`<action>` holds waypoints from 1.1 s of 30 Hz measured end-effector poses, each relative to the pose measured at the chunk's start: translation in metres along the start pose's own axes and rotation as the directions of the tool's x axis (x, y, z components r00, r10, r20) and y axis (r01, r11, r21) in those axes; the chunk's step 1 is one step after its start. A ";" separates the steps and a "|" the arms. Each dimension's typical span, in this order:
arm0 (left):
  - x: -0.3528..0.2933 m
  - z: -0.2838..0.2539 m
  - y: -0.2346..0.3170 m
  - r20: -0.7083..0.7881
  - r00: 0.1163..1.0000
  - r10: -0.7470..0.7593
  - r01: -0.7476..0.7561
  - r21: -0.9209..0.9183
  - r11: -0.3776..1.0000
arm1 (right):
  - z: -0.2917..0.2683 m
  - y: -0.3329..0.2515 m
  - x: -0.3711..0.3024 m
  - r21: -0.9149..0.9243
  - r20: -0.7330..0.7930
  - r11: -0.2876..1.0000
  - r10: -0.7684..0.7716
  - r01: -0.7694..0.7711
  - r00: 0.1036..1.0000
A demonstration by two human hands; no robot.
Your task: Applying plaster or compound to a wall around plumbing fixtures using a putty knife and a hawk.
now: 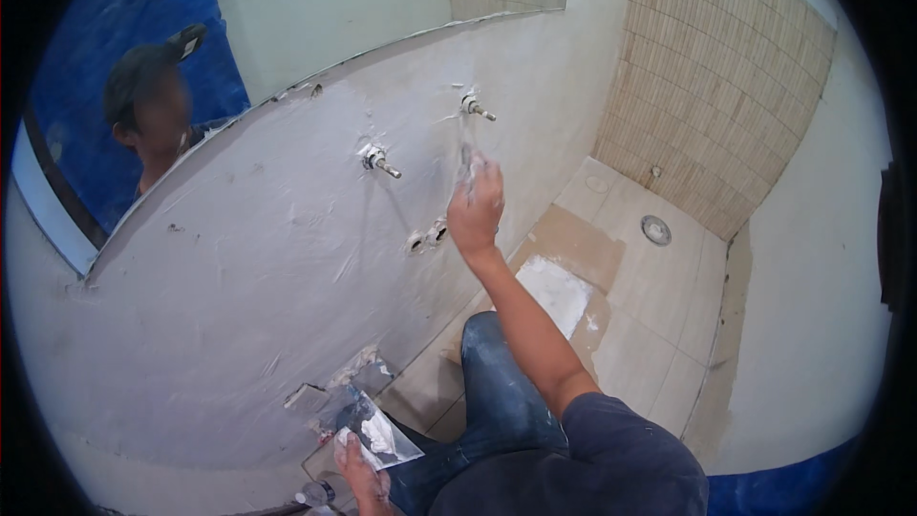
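My right hand (475, 203) is raised against the white plastered wall (239, 258), gripping a narrow putty knife (466, 155) whose blade points up toward the right pipe stub (475, 109). A second pipe stub (379, 162) sticks out of the wall to its left. Two small holes (427, 236) sit in the wall just left of my right wrist. Low down, my left hand (361, 478) holds a flat metal trowel plate (368, 425) smeared with white plaster, close to the wall's base.
A mirror (287, 10) above the plastered wall reflects a person in a cap. Beige tiles cover the far wall (716, 86). The tiled floor has a round drain (655, 229) and a white plaster patch (557, 291). Chipped plaster (330, 382) shows near the wall's foot.
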State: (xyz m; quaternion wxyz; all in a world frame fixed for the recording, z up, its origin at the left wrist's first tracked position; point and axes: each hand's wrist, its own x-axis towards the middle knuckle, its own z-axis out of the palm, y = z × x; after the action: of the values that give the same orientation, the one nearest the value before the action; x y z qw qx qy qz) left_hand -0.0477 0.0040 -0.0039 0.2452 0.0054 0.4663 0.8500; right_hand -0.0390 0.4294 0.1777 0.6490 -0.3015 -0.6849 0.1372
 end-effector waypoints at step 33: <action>-0.003 0.005 -0.006 0.059 0.998 -0.023 0.021 0.048 0.999 | 0.028 0.000 -0.040 0.065 0.028 0.958 -0.282 0.280 0.959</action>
State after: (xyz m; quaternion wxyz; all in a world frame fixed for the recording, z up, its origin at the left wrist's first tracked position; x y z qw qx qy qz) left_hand -0.0409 0.0093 -0.0055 0.2682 0.0316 0.4788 0.8353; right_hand -0.0667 0.4111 0.1418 0.6579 -0.1790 -0.7282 0.0698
